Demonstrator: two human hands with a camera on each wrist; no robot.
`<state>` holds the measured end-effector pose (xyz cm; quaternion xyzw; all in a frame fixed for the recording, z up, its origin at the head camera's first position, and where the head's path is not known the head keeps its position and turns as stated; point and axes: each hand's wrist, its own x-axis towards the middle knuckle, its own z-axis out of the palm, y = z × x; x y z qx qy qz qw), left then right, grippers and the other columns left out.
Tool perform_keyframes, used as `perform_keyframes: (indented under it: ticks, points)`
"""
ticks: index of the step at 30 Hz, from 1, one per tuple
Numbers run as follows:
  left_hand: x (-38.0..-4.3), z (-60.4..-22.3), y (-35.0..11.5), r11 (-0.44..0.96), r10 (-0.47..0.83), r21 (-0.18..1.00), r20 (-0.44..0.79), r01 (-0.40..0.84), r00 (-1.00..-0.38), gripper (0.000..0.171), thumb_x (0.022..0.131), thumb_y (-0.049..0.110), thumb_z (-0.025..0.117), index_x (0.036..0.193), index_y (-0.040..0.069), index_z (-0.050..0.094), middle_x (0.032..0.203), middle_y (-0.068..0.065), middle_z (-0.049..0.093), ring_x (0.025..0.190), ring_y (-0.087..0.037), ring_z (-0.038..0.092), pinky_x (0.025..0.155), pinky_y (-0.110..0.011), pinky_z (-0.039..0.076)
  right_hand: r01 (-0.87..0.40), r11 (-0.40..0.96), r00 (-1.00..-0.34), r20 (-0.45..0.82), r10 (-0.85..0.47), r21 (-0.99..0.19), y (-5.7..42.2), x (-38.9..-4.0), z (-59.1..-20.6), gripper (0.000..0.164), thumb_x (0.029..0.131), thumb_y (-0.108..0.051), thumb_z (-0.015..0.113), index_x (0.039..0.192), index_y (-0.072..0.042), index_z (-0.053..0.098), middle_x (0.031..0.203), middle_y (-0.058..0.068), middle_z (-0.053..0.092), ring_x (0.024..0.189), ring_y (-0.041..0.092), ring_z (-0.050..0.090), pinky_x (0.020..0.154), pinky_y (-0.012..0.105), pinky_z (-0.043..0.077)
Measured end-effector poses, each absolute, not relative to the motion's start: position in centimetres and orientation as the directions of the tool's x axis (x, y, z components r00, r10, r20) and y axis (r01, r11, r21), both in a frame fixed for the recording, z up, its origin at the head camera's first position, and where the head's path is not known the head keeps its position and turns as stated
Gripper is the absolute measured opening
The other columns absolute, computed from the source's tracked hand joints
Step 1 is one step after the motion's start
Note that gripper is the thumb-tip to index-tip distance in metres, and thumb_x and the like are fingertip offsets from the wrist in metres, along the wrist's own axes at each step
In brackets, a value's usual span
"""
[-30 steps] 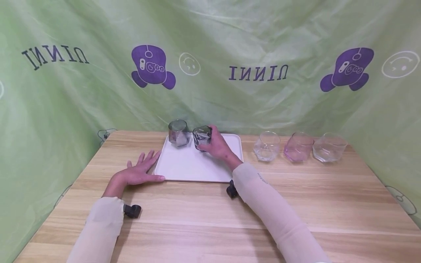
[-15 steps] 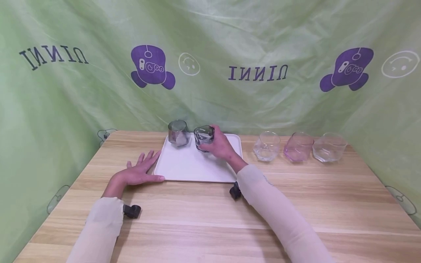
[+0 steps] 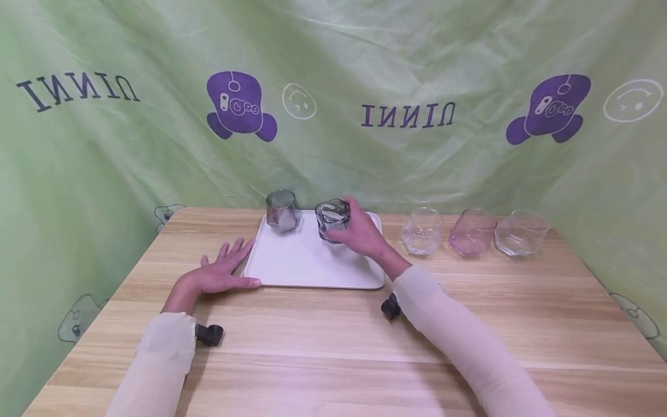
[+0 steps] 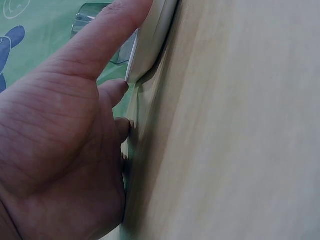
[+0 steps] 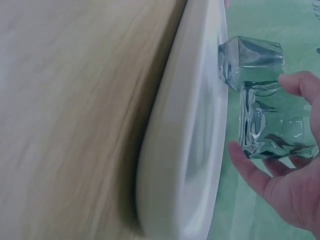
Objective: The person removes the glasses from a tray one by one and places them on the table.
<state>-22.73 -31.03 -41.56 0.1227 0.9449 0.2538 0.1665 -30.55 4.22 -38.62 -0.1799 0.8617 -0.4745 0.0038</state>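
My right hand (image 3: 363, 233) grips a smoky grey glass with wavy sides (image 3: 331, 222) above the back right part of a white tray (image 3: 307, 267). In the right wrist view, thumb and fingers curl round this glass (image 5: 274, 131), and a gap shows between its base and the tray. Another smoky grey glass (image 3: 283, 215), with a faceted base, stands upright on the tray's back left. My left hand (image 3: 221, 274) lies with fingers spread at the tray's left side, its thumb along the front left corner. In the left wrist view the thumb (image 4: 107, 37) partly hides the tray rim (image 4: 152, 47).
To the right of the tray stand a clear glass (image 3: 422, 233), a pink-tinted glass (image 3: 472, 234) and another clear glass (image 3: 521, 234) in a row on the wooden table (image 3: 312, 347). A green printed curtain (image 3: 333, 162) hangs close behind the table's back edge.
My right hand has moved a little to the right with the wavy grey glass, away from the other grey glass. My left hand and the tray have stayed in place.
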Motion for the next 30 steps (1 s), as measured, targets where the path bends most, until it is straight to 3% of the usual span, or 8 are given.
perform_keyframes:
  ticks: [30]
  points:
    - [-22.8, -41.8, -31.2, 0.831, 0.319, 0.535, -0.242, 0.149, -0.916, 0.112, 0.09, 0.062, 0.069, 0.167, 0.016, 0.002, 0.168, -0.025, -0.011, 0.149, -0.051, -0.019, 0.103, -0.08, -0.018, -0.356, 0.483, -0.92, 0.208, -0.333, -0.8, 12.2, -25.0, -37.8, 0.093, 0.076, -0.027, 0.094, 0.148, -0.007, 0.038, 0.132, 0.018, 0.059, 0.113, 0.035, 0.063, 0.094, 0.049, 0.055]
